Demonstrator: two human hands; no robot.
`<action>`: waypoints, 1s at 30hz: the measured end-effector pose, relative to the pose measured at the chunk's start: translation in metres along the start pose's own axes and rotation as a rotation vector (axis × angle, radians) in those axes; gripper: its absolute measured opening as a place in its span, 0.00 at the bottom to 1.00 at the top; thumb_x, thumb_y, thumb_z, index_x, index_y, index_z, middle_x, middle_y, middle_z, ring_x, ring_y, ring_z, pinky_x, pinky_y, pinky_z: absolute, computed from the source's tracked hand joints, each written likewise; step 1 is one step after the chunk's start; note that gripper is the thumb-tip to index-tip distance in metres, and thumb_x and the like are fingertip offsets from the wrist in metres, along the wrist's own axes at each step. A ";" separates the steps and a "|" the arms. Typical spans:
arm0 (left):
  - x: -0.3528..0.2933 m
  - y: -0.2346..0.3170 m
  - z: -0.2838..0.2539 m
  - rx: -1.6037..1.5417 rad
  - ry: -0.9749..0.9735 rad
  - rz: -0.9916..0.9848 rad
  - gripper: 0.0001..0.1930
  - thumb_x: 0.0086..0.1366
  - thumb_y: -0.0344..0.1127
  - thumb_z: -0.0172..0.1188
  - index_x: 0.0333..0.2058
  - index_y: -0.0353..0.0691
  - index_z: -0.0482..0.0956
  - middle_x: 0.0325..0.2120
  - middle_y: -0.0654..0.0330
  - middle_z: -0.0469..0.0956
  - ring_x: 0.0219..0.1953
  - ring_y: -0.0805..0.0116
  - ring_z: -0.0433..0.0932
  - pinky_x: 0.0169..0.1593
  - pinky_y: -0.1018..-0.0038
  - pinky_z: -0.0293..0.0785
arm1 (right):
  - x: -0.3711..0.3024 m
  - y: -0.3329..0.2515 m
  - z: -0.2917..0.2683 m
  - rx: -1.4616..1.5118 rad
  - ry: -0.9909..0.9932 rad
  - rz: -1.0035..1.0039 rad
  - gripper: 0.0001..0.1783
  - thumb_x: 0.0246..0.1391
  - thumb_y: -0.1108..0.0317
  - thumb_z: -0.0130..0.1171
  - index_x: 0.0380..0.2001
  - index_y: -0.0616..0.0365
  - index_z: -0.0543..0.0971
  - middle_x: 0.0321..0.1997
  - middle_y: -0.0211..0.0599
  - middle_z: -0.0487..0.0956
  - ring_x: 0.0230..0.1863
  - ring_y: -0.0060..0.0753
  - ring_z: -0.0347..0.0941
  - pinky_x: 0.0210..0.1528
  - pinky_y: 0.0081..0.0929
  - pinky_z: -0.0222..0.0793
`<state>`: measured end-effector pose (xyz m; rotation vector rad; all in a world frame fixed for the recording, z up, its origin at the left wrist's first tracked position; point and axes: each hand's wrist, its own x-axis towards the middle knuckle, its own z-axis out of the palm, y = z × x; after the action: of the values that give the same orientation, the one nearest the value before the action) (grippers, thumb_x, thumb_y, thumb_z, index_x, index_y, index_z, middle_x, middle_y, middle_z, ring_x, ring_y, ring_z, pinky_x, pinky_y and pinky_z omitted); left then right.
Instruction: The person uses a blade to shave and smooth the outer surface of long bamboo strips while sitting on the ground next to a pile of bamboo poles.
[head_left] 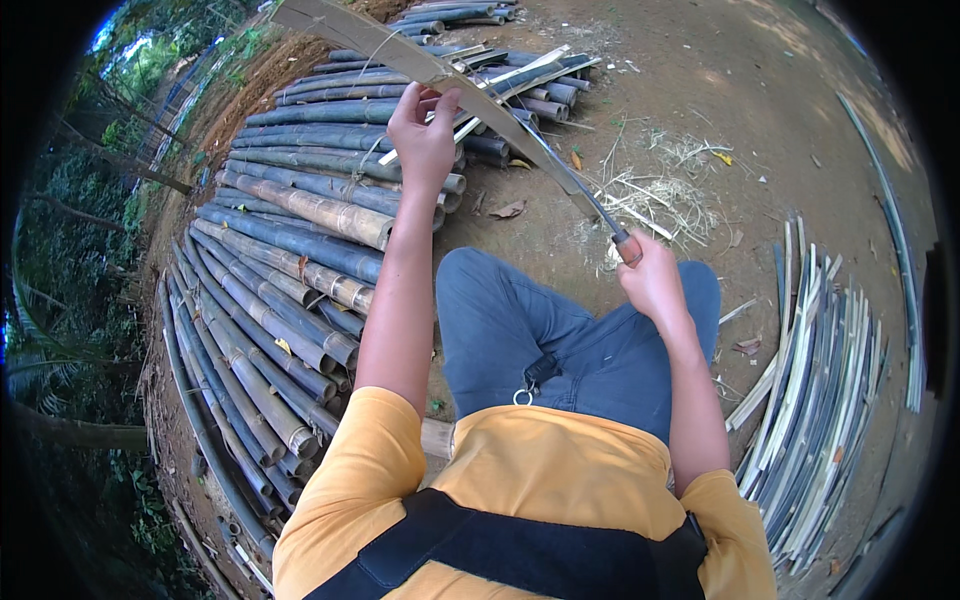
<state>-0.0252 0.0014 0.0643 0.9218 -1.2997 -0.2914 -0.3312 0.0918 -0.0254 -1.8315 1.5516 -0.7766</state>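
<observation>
Left fingers (409, 101) pinch the lower edge of the split bamboo (425, 66), thumb on the near side, other fingertips partly hidden behind it. Right fingers (652, 263) wrap the short brown handle of the knife (627, 246), clenched firm.

From my remote seat: the split bamboo is up in front of the knees, slanting from the top left down to the right, pale inner face showing, one node ridge near the left fingers. Knife blade lies along its right-hand edge, tip end pointing up and away; from this angle I can't tell how deep it sits, if at all.

Next out: legs in grey-blue trousers (520, 320), knees bent and spread, metal ring (522, 397) at the waist. Orange shirt (560, 440), black strap (500, 545) across it.

Beyond that, a big stack of bamboo poles (310, 215) fills the left, cut ends toward the legs, some pale split pieces (540, 75) lying on its far part. Curly shavings (665, 200) heaped on the dirt ground (760, 150) just past the right fingers. Bundle of thin strips (810, 400) on my right, long dark pole (893, 225) farther right. Green trees (80, 240) at far left.
</observation>
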 end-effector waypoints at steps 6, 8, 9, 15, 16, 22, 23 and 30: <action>-0.004 0.003 0.007 0.105 0.011 0.075 0.13 0.61 0.25 0.65 0.45 0.31 0.80 0.35 0.58 0.83 0.35 0.72 0.82 0.39 0.74 0.78 | 0.023 -0.005 0.019 0.063 -0.012 -0.052 0.08 0.46 0.72 0.57 0.28 0.65 0.71 0.25 0.58 0.77 0.32 0.64 0.75 0.36 0.48 0.67; -0.004 0.006 0.013 0.098 0.039 0.062 0.13 0.61 0.25 0.66 0.45 0.32 0.80 0.35 0.58 0.84 0.35 0.71 0.82 0.39 0.73 0.78 | 0.046 0.013 0.046 0.027 0.012 -0.018 0.08 0.46 0.72 0.57 0.28 0.65 0.71 0.25 0.58 0.77 0.33 0.64 0.75 0.36 0.48 0.68; -0.007 0.004 0.015 0.097 0.046 0.047 0.13 0.60 0.25 0.66 0.45 0.33 0.80 0.35 0.58 0.84 0.35 0.70 0.82 0.39 0.73 0.78 | 0.049 0.018 0.053 0.013 0.021 0.008 0.08 0.46 0.72 0.56 0.28 0.65 0.71 0.26 0.58 0.77 0.33 0.64 0.76 0.37 0.49 0.68; -0.008 -0.015 -0.010 0.079 0.149 0.074 0.12 0.63 0.27 0.66 0.44 0.31 0.80 0.35 0.59 0.83 0.33 0.74 0.80 0.38 0.76 0.77 | 0.057 0.008 0.077 0.123 -0.097 0.021 0.11 0.48 0.71 0.55 0.34 0.65 0.76 0.32 0.63 0.80 0.39 0.65 0.78 0.43 0.52 0.70; -0.010 -0.020 -0.011 0.038 0.154 0.072 0.12 0.63 0.27 0.66 0.44 0.30 0.80 0.35 0.60 0.82 0.33 0.75 0.80 0.38 0.77 0.77 | 0.067 0.021 0.090 0.055 -0.076 0.061 0.11 0.50 0.70 0.55 0.36 0.64 0.77 0.33 0.63 0.80 0.40 0.64 0.78 0.44 0.51 0.71; -0.009 -0.029 -0.036 0.050 0.180 -0.028 0.09 0.67 0.29 0.64 0.43 0.30 0.81 0.32 0.64 0.78 0.34 0.77 0.78 0.40 0.76 0.81 | 0.084 0.045 0.123 -0.016 -0.092 0.115 0.11 0.59 0.66 0.53 0.39 0.64 0.77 0.35 0.62 0.81 0.43 0.65 0.79 0.44 0.51 0.72; -0.012 -0.025 -0.036 0.036 0.169 -0.055 0.09 0.67 0.29 0.63 0.43 0.30 0.81 0.32 0.64 0.78 0.34 0.77 0.78 0.41 0.75 0.82 | 0.075 0.046 0.121 -0.006 -0.091 0.068 0.13 0.61 0.65 0.53 0.41 0.63 0.78 0.36 0.62 0.81 0.43 0.65 0.78 0.44 0.51 0.72; -0.006 -0.047 -0.075 0.028 0.186 -0.152 0.12 0.70 0.29 0.60 0.49 0.30 0.78 0.41 0.58 0.79 0.42 0.72 0.79 0.45 0.69 0.87 | 0.112 0.058 0.122 -0.124 -0.188 0.214 0.12 0.65 0.62 0.51 0.41 0.58 0.79 0.40 0.57 0.82 0.45 0.59 0.80 0.46 0.52 0.74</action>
<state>0.0552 0.0072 0.0275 1.0483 -1.0671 -0.2989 -0.2592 -0.0164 -0.1425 -1.7328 1.6671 -0.4063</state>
